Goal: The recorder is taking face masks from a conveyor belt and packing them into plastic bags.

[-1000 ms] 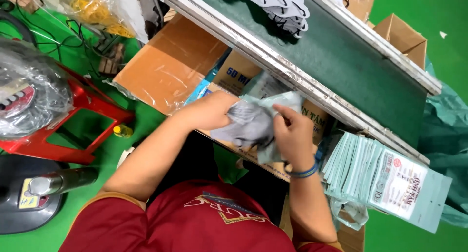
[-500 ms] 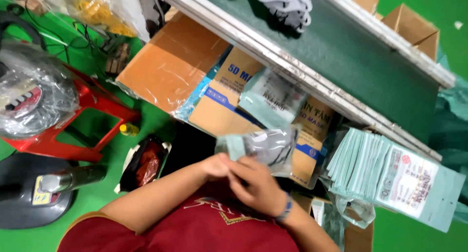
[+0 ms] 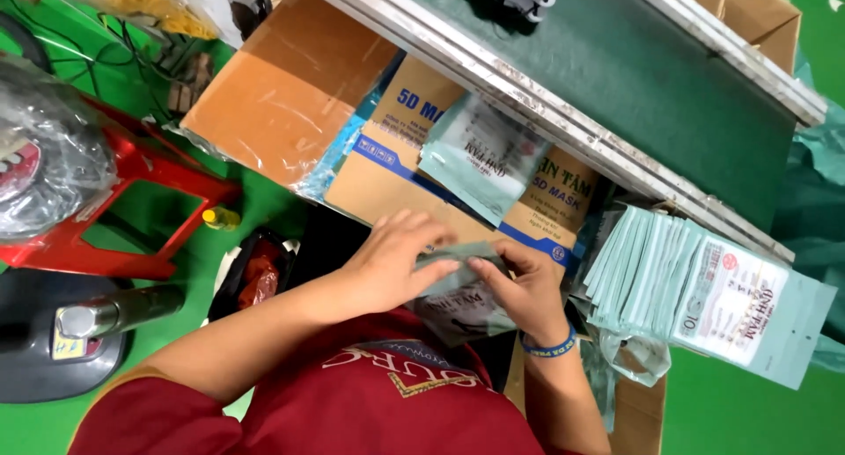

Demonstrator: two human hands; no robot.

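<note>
Head view: both hands meet at the lap, low centre. The left hand (image 3: 396,266) and right hand (image 3: 528,288) pinch the mouth of a pale green pouch (image 3: 462,301), fingers clamped on its top edge; this looks like the closing step. Another pouch (image 3: 482,156) lies on the cardboard box (image 3: 387,169) at 12 o'clock, a pouch stack (image 3: 704,288) at 3 o'clock.

Maroon shirt (image 3: 370,402), gold emblem, blue wristband (image 3: 547,347)
</note>
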